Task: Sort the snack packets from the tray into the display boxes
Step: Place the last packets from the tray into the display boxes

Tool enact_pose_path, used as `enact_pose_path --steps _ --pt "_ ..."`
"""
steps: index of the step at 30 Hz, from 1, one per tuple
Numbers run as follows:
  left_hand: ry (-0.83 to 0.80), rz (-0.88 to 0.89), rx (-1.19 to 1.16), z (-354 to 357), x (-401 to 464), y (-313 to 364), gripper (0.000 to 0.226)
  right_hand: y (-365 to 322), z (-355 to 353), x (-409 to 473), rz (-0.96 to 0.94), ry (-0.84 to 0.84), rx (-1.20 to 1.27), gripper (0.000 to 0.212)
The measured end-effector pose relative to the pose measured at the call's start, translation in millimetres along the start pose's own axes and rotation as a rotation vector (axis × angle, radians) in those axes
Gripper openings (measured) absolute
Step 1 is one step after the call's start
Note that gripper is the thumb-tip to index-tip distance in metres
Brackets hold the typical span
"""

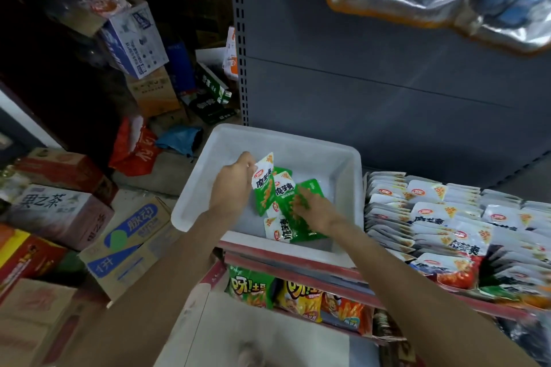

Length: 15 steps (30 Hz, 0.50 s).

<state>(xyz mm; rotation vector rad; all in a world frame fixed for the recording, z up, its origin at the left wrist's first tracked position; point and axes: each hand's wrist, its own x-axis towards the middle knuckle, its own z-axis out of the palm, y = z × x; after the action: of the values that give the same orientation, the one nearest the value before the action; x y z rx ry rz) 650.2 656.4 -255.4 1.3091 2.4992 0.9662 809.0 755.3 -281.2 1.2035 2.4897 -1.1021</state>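
A: Nearest row, low shelf?
B: Potato-snack bags [298, 296], green, yellow and orange, standing side by side in a red-edged box.

A: Next item up?
B: White plastic tray [343, 155], sitting on the shelf above those bags. Contents: a few green-and-white snack packets [283, 229] lying on its floor.

A: Hands?
B: Left hand [232, 185], inside the tray, grip closed on one green-and-white packet [264, 185], lifted clear of the rest. Right hand [313, 211], fingers spread and resting flat on the loose packets, grip not closed round any.

A: Right of the tray?
B: Display boxes [447, 223], just beside it, packed with upright rows of white-topped packets.

A: Farther back?
B: Grey shelf panel [387, 68]; cardboard cartons [59, 211] stacked at the left.
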Motion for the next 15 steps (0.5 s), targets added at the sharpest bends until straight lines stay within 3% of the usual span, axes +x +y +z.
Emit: enact_pose_path --steps 4,8,11,15 --pt "-0.052 0.207 -0.077 -9.6 -9.9 38.3 0.014 0.8 -32.2 -18.2 -0.198 0.187 0.301 0.062" --pt "-0.05 0.28 -0.243 -3.8 -17.1 92.6 0.008 14.0 -72.9 -53.9 -0.346 0.316 0.547 0.022" --pt "-0.037 0.314 -0.346 10.9 -20.2 143.1 0.006 40.3 -104.0 -88.2 -0.385 0.444 0.669 0.016" --pt "-0.112 0.301 -0.444 46.6 -25.6 211.6 0.022 88.6 -142.9 -128.8 -0.349 0.659 0.774 0.013"
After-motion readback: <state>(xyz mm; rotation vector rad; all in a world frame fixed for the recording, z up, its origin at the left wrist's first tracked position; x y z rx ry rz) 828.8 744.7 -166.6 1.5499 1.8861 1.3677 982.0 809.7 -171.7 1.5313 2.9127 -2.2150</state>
